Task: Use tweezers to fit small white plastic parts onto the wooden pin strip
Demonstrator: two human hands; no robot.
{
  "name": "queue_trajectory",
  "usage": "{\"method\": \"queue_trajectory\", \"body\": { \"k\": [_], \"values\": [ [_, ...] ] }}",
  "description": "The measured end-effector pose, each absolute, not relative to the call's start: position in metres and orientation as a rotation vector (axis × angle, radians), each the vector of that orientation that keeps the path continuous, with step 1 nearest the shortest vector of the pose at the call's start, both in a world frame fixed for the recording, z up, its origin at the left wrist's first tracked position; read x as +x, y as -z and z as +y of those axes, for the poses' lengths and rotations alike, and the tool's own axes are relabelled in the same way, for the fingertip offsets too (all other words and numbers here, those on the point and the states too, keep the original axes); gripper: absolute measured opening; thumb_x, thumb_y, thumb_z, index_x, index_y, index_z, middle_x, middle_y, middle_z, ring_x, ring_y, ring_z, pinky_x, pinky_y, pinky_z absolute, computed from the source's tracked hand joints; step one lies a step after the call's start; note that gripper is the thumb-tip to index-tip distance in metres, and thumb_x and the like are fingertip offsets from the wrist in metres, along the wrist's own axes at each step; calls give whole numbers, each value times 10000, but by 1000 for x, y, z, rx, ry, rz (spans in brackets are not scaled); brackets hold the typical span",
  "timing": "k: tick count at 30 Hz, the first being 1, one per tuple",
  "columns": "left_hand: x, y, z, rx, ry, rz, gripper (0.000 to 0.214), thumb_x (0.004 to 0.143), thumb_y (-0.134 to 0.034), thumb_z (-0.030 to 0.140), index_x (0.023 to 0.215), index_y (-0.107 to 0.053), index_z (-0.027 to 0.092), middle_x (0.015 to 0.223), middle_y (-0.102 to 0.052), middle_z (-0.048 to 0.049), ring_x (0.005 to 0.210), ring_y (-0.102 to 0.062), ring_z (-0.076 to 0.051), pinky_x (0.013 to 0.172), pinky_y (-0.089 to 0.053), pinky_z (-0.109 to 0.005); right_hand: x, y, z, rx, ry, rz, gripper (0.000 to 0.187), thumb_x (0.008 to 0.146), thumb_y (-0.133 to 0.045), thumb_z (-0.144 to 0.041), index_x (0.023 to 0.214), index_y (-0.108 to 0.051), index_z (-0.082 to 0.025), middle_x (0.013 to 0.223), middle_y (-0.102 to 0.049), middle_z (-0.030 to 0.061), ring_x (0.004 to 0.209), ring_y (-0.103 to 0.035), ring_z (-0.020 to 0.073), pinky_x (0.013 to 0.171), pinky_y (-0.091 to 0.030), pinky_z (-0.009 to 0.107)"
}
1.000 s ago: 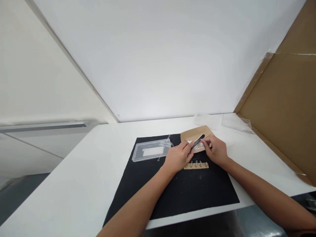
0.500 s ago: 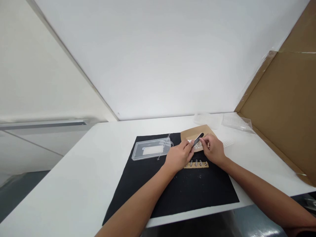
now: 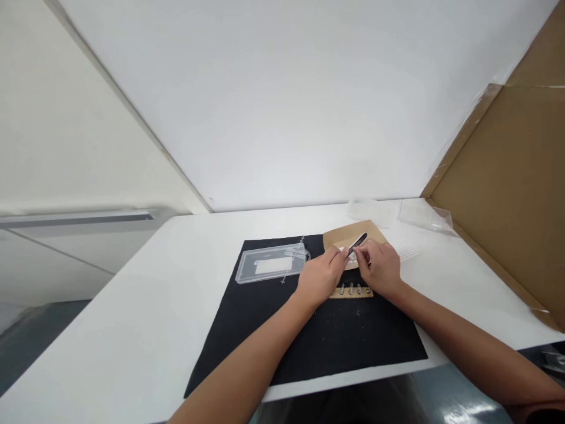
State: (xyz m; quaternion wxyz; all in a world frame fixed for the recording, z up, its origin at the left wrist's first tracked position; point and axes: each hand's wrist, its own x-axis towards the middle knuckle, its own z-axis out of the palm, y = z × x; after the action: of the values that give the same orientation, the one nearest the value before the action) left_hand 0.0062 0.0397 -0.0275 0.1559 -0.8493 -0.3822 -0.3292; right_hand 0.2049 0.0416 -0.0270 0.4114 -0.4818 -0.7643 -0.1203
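Note:
My left hand point(image 3: 321, 275) and my right hand point(image 3: 380, 268) meet over a brown paper piece point(image 3: 339, 237) at the back of a black mat point(image 3: 309, 335). My left hand's fingers are pinched on black tweezers point(image 3: 357, 241) that slant up to the right. My right hand is curled with its fingertips at the tweezers and at something small and pale that I cannot make out. Just in front of both hands lies a small wooden strip with several metal screws point(image 3: 352, 291) standing in it.
A clear plastic box point(image 3: 271, 263) lies on the mat's back left. Clear plastic bags point(image 3: 424, 215) lie at the back right of the white table point(image 3: 132, 306). A cardboard panel point(image 3: 512, 194) leans on the right. The table's front edge is close below the mat.
My hands have drawn slightly closer together around the tweezers. The view has shifted a little; nothing else on the mat has moved.

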Motion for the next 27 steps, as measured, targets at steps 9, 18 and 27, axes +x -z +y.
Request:
{"method": "queue_trajectory", "body": {
  "k": [9, 18, 27],
  "values": [
    [3, 25, 38, -2408, 889, -1106, 225, 1091, -481, 283, 1244, -606, 176, 983, -743, -52, 788, -729, -154, 575, -490, -238, 203, 23, 39, -1187, 238, -2050, 289, 1065, -518, -338, 796, -526, -231, 706, -663, 7, 644, -576, 171, 754, -355, 376],
    [6, 26, 36, -2443, 956, -1150, 233, 1085, -482, 259, 1287, -574, 188, 1035, -738, -73, 880, -745, -173, 668, -551, -242, 214, 18, 52, -1351, 228, -1913, 300, 1059, -513, -396, 807, -543, -236, 719, -672, 8, 650, -589, 184, 764, -357, 382],
    [8, 25, 35, -2406, 991, -1173, 213, 1088, -483, 258, 1258, -582, 177, 1052, -747, -74, 877, -750, -173, 654, -552, -248, 208, 16, 48, -1307, 216, -1974, 300, 1054, -525, -386, 798, -538, -230, 691, -657, 3, 615, -553, 172, 753, -338, 383]
  ]
}}
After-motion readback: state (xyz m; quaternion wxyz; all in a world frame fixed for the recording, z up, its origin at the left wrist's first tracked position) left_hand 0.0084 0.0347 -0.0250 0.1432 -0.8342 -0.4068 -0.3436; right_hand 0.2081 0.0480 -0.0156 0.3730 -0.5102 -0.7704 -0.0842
